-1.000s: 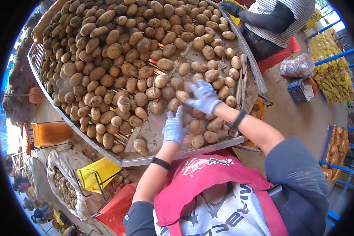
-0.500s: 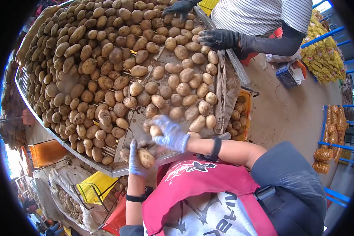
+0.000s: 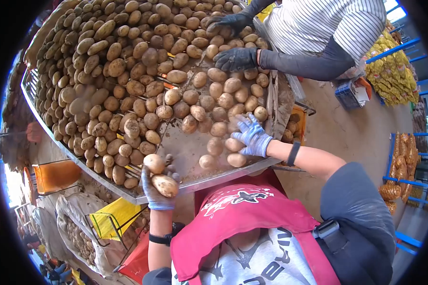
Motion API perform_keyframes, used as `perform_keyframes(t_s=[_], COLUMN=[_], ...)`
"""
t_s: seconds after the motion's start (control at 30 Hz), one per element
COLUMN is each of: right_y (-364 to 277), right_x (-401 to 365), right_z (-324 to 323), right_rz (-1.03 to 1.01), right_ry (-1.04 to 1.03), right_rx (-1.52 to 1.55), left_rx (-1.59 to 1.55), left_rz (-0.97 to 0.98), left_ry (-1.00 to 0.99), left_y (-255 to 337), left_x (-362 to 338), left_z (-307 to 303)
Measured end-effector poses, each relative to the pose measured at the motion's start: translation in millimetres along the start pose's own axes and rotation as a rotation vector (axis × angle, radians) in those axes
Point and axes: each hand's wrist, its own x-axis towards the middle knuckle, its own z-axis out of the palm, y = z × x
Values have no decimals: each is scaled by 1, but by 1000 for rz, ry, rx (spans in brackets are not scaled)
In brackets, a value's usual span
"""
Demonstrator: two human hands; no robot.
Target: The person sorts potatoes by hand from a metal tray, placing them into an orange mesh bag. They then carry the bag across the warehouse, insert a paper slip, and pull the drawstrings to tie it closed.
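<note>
Head: left hand point(image 3: 157, 191) at table rim point(image 3: 209, 184)

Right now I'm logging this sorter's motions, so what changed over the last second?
The left hand drew back from the table to its near edge and took hold of two potatoes. The right hand, which had carried a potato toward it, reached out again over the loose potatoes. The heaped pile stayed put.

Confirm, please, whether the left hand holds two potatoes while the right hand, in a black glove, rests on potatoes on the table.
Not quite: the head view shows the right hand gloved in blue, not black. The left hand does hold two potatoes.
</note>
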Motion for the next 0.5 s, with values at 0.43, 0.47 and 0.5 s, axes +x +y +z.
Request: perform_keyframes(t_s=[0.43, 0.47, 0.5], right_y=[-64, -47, -41], right_x=[45, 41, 31], right_z=[-55, -45, -51], right_rz=[203, 402, 421], right_ry=[165, 232, 32], right_rx=[805, 830, 635], left_rx=[42, 9, -6], left_rz=[-11, 29, 52], left_ry=[-287, -274, -289], left_y=[-19, -10, 0], left_x=[-11, -24, -37], left_z=[-37, -37, -37])
